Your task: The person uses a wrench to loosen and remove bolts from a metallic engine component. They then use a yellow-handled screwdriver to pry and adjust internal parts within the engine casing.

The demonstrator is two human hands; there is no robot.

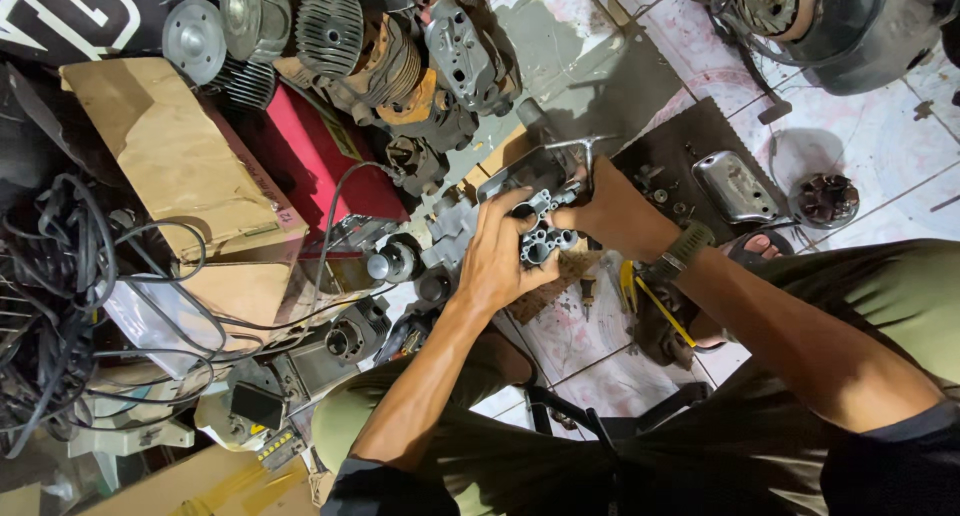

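Note:
Both my hands hold a grey cast-metal engine part [541, 208] with several round openings, raised above the floor at the middle of the view. My left hand [497, 259] grips its lower left side, fingers curled over the edge. My right hand [612, 214] grips its right side, and a thin metal tool [588, 164] sticks up from that hand against the part. A dark green watch [679, 253] sits on my right wrist. My knees in olive trousers frame the bottom of the view.
Finned engine cylinders [330, 26] and other metal parts lie piled at the top. A red case [320, 151] and cardboard boxes [170, 146] lie left, with tangled black cables [60, 276]. A chrome cover [735, 186] rests on a dark mat [700, 136] on the tiled floor.

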